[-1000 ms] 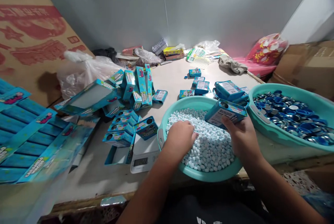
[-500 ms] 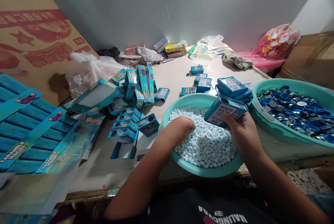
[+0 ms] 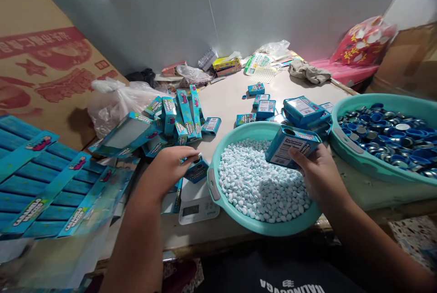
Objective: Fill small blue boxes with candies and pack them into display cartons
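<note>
- the left hand (image 3: 175, 165) is pinching a small white piece (image 3: 200, 155) between thumb and fingertips, and it is hovering by the opening of a blue box (image 3: 196, 173); whether hand and box are touching, one cannot tell.
- that box is sitting tilted on a white scale (image 3: 201, 211), whose display is showing digits too blurred to read.
- the right hand (image 3: 316, 172) is gripping a blue printed tin (image 3: 290, 147), its thumb pressing on the label side while the other fingers are mostly hiding behind.
- this tin is leaning at a slant over the right part of a turquoise basin (image 3: 261, 229).
- pale blue and white candies (image 3: 259, 193) are filling the basin, which is standing just beside the scale.
- a second basin (image 3: 382, 172) is standing farther right, and it is holding a heap of blue and silver caps (image 3: 382, 133).
- more blue tins (image 3: 266, 109) are lying on the table (image 3: 228, 95) beyond the candies, some of them stacking up between the two basins.
- packed blue cartons (image 3: 34, 213) are filling the left edge, and a large cardboard box (image 3: 58, 68) with red print is standing behind them.
</note>
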A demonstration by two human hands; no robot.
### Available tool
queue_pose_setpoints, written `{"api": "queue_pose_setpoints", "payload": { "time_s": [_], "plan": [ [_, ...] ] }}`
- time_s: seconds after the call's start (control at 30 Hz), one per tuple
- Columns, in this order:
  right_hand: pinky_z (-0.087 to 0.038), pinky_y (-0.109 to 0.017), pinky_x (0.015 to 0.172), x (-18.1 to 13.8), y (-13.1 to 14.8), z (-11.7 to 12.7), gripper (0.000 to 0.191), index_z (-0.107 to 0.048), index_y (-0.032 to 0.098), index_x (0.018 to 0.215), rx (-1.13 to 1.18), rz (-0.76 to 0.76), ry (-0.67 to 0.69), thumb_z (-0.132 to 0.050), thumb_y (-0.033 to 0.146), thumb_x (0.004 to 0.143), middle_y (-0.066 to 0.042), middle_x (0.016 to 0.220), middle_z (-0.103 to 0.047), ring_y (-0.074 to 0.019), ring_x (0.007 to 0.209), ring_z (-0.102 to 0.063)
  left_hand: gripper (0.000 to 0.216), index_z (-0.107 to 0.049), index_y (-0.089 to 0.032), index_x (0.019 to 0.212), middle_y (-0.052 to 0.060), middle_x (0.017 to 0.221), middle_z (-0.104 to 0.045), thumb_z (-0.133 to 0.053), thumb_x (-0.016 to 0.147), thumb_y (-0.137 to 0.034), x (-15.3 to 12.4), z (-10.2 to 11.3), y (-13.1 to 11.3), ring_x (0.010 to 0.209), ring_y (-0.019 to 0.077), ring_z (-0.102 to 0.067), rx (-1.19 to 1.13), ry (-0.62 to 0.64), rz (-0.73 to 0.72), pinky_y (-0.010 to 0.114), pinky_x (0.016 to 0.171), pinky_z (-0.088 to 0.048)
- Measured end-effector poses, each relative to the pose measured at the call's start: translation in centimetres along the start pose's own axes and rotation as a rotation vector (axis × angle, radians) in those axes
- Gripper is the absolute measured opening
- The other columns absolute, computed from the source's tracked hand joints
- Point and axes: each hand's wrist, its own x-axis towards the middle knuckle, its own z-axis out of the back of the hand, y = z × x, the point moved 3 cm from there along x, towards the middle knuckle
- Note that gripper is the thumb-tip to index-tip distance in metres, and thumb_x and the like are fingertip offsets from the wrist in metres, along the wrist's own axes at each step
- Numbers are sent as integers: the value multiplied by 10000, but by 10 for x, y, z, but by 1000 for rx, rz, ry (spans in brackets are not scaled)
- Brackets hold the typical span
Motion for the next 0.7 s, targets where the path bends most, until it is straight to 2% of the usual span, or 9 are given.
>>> {"api": "queue_pose_setpoints", "payload": {
  "time_s": [0.13,0.3,0.53,0.6,0.7],
  "plan": [
    [-575,-479,959,1,1,-1,440,-597,273,1083,27,-11,-8,-843,401,742,-48,1194,-697,-280,1118,-663,346,-781,-219,926,67,1004,-776,-497,894,-414,6,-2,15,944,264,-708,50,144,38,342,834,-523],
    [-579,-493,947,0,5,-3,471,-593,271,1083,4,-17,-26,-838,459,728,-52,1161,-708,-283,1087,-676,374,-792,-216,974,84,988,-781,-537,813,-437,15,-6,24,932,291,-716,89,191,103,360,841,-543],
    [-588,-477,930,1,9,-5,530,-610,263,1048,14,-62,-56,-881,486,651,-56,1097,-720,-280,1051,-685,460,-740,-173,1147,95,1073,-764,-545,826,-438,8,-7,25,962,289,-713,40,140,154,359,836,-553],
    [-592,-478,921,1,9,-6,528,-609,266,1040,12,-61,-56,-879,496,650,-59,1099,-721,-285,1052,-686,447,-731,-171,1142,90,1062,-763,-557,835,-445,5,-8,27,945,275,-710,33,112,165,350,839,-550],
    [-594,-477,915,1,10,-5,516,-603,268,1033,4,-49,-55,-871,501,659,-60,1102,-722,-289,1059,-685,372,-745,-191,1043,82,1101,-752,-542,880,-456,-1,-11,22,1030,274,-686,64,74,124,360,918,-524]
  ]
}}
